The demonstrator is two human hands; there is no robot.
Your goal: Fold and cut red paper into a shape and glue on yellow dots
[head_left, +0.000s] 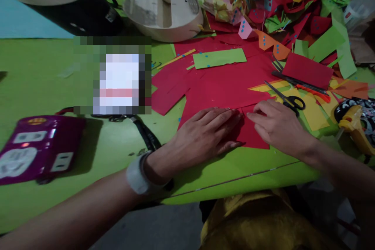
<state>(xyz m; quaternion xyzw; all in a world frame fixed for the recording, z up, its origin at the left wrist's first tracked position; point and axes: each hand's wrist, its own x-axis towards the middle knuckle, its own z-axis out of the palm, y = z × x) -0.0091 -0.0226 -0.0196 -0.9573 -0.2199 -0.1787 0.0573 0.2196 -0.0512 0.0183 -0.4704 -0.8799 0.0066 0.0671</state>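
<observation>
My left hand (205, 129) lies flat, fingers stretched out, pressing on a sheet of red paper (254, 136) at the table's near side. My right hand (278, 125) is at the sheet's right part with its fingers bent and pinched on the red paper; the fingertips are partly hidden. Under and beyond both hands spreads a larger stretch of red paper (225, 82), with a light green paper strip (219, 58) on top. Black-handled scissors (288, 99) rest just beyond my right hand, over yellow paper strips (315, 113).
Cut paper shapes (272, 19) pile up at the back right. A round white stand base (164, 15) and a black-and-white container (73, 4) stand at the back. At left sits a purple box with sockets (41, 144), near a lanyard (146, 133). A yellow tool (357, 125) is far right.
</observation>
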